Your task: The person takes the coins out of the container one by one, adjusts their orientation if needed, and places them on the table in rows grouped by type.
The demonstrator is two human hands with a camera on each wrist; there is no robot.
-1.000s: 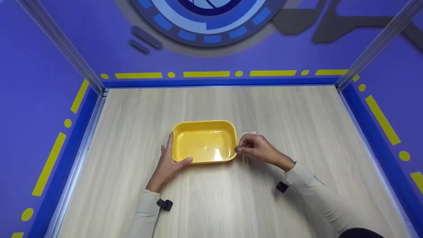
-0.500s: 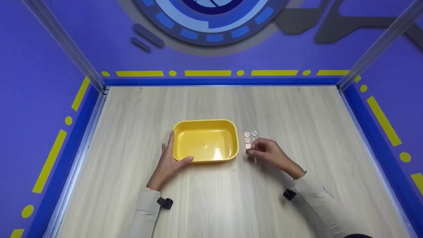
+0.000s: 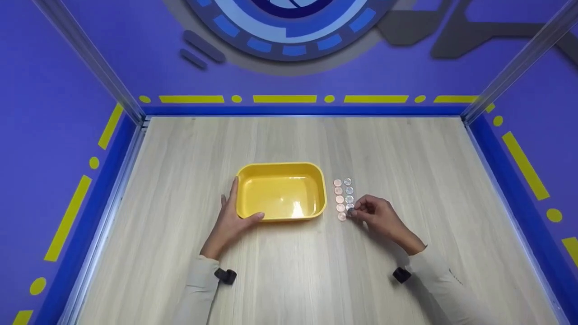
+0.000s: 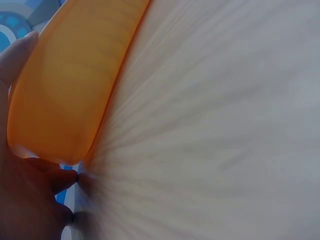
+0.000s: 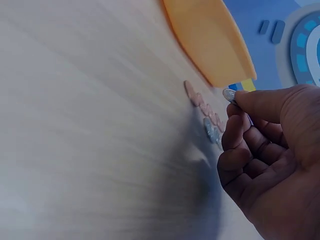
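A yellow plastic basin (image 3: 281, 192) stands on the table, its inside bare in the head view. My left hand (image 3: 230, 228) grips its near left corner, the thumb along the front wall and the fingers on the left side. Right of the basin lie two columns of coins: copper coins (image 3: 340, 199) on the left, silver coins (image 3: 349, 190) on the right. My right hand (image 3: 379, 219) pinches a silver coin (image 5: 229, 95) between thumb and forefinger at the near end of the silver column. In the right wrist view that coin is raised above the tabletop.
The pale wood table (image 3: 280, 280) is bounded by blue-purple panels (image 3: 289, 85) at the back and sides. Metal rails (image 3: 101, 216) run along its edges. A small dark camera (image 3: 401, 275) sits at each wrist.
My right hand moved from the basin's right rim rightward and slightly nearer, carrying the pinched coin. Both coin columns came into view. My left hand stayed on the basin.
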